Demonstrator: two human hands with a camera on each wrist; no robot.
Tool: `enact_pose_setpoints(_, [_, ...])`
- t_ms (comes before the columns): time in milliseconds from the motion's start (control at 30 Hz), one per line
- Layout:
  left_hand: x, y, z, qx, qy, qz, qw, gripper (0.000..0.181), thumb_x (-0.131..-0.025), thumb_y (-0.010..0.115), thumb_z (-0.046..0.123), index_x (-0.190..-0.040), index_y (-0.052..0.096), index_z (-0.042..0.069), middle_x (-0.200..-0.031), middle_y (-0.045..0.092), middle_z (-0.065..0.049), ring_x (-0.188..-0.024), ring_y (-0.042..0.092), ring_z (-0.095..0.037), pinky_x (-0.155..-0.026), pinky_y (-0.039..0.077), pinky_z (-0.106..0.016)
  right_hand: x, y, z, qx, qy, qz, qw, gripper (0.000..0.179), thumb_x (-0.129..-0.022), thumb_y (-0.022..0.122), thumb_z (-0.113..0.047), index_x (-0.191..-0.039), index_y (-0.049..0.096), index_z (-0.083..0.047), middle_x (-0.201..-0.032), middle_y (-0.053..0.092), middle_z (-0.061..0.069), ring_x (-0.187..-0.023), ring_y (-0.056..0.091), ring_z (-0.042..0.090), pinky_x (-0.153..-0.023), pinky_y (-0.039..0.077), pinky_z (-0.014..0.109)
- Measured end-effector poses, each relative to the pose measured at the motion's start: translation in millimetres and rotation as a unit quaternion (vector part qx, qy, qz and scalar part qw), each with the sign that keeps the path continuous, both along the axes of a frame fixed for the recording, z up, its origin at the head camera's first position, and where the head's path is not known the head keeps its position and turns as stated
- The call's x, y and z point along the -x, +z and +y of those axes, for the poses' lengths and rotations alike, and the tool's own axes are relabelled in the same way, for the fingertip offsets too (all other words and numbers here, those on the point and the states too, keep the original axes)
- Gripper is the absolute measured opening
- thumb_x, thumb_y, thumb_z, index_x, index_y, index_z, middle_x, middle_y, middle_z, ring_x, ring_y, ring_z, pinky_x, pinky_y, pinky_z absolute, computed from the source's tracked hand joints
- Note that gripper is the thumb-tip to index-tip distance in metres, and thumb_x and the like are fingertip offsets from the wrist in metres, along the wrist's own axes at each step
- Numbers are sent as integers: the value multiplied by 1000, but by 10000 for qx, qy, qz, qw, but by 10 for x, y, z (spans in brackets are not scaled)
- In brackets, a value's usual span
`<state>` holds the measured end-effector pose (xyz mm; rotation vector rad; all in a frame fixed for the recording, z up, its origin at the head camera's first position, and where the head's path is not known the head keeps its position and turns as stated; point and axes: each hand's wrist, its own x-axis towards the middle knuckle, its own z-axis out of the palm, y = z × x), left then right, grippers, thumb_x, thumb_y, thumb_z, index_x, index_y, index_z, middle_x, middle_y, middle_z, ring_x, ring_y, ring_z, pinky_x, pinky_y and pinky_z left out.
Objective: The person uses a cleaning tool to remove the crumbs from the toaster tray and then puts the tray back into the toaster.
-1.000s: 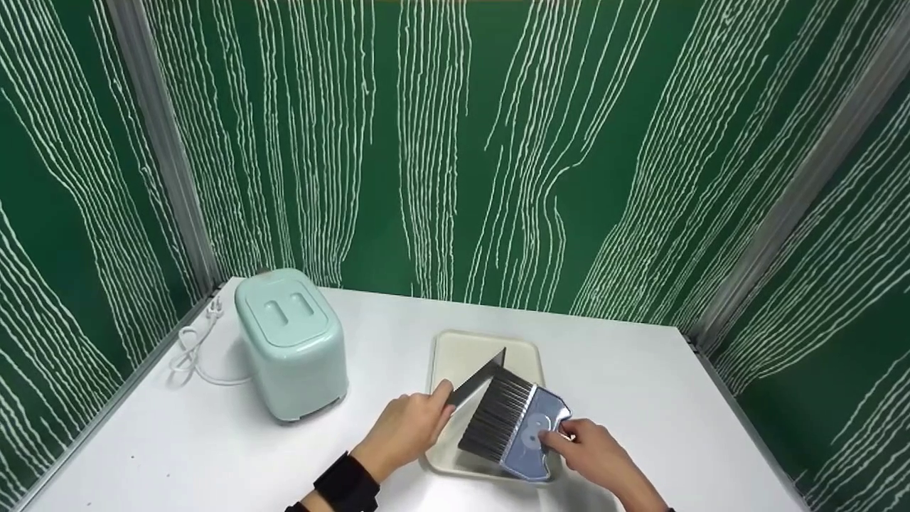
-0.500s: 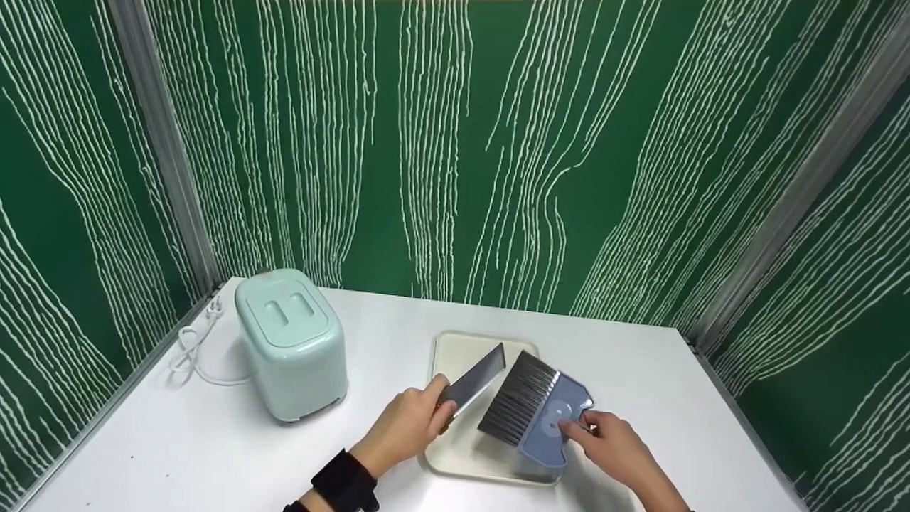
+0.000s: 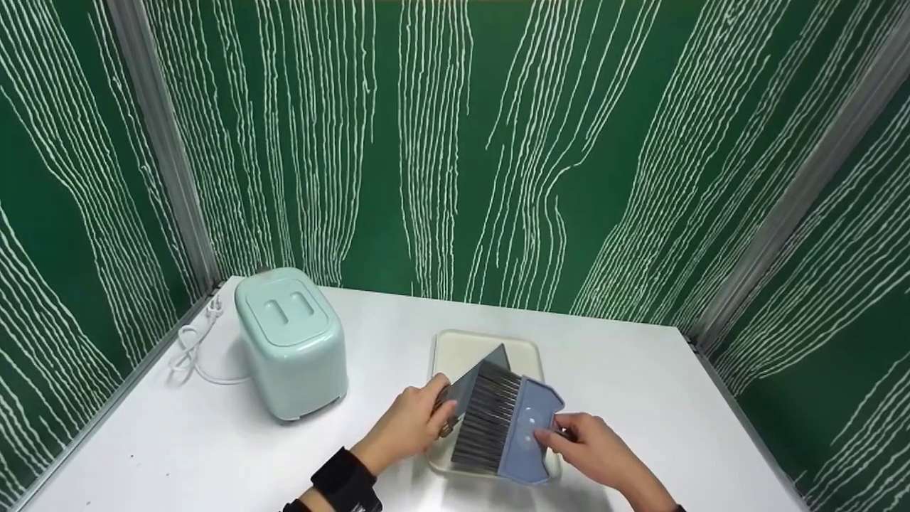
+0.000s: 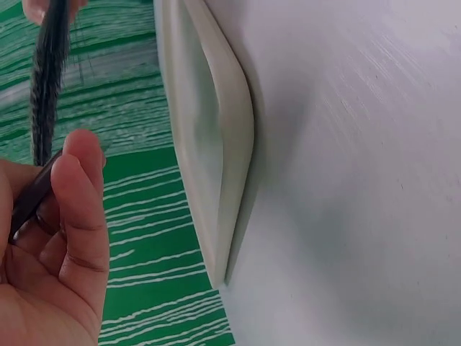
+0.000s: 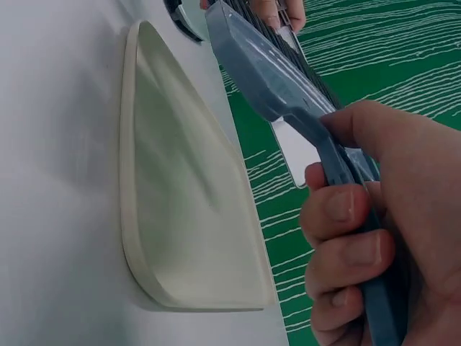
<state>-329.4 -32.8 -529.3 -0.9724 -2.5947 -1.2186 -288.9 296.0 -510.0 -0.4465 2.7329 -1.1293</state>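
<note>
My left hand [image 3: 409, 423] grips a knife [image 3: 463, 390] by its handle, its broad flat grey blade pointing up and to the right. In the left wrist view the fingers curl round a dark handle [image 4: 32, 193]. A blue hand brush [image 3: 526, 430] with long dark bristles [image 3: 483, 419] is in my right hand [image 3: 593, 444], thumb on its face and fingers wrapped round the handle. Its bristles overlap the blade in the head view and hide part of it. Both tools are above a cream tray [image 3: 451, 352].
A mint-green toaster [image 3: 291, 355] with a lid stands on the left of the white table [image 3: 625, 370]. Its white cord [image 3: 188, 348] and plug lie beside it. Green panels [image 3: 441, 178] with white wavy lines wall in the back and sides.
The brush swung right, off the blade, by half a second ago. Now it is back to the left, with its bristles over the blade. The blade's tilt has changed slightly; the left hand stays nearly in place.
</note>
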Motion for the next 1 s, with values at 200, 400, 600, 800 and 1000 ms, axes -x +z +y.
enact_pose_setpoints(200, [-9,3,18,-168,-283,-581,9978,13,-113,55,24,-113,55,12,-70,58,9,-40,50,7,-39,48,-17,19,-20,23,-527,-560,7,9970,39,-104,68,-45,-81,64,-14,-68,56,-8,-60,45,5,-55,34,22])
enact_pose_setpoints(400, [-9,-11,3,-73,-294,-533,9981,13,-113,54,24,-115,55,11,-67,59,8,-40,49,7,-39,47,-15,27,-58,99,-881,-1485,-101,9849,38,-102,69,-47,-82,68,-15,-77,70,-1,-68,56,12,-60,40,30])
enact_pose_setpoints(600, [-7,-5,-18,-27,-242,-470,9986,13,-113,55,22,-114,56,10,-66,60,7,-39,48,8,-38,45,-14,21,-32,180,-1206,-2060,26,9711,39,-101,69,-47,-77,61,-17,-72,63,-5,-67,53,14,-59,37,31])
enact_pose_setpoints(800, [4,-14,-27,-92,-215,-582,9980,11,-112,56,21,-113,57,9,-67,59,8,-40,49,7,-38,45,-15,5,53,181,-1117,-2295,668,9646,44,-103,67,-53,-81,58,-16,-69,54,-4,-65,48,14,-57,34,30])
enact_pose_setpoints(1000, [5,-34,-16,-185,-242,-713,9970,11,-113,56,22,-112,57,12,-67,59,8,-40,51,5,-38,46,-17,-59,9,-71,-763,-2072,1375,9656,33,-101,74,-45,-82,60,-21,-66,49,-8,-61,45,9,-58,34,26])
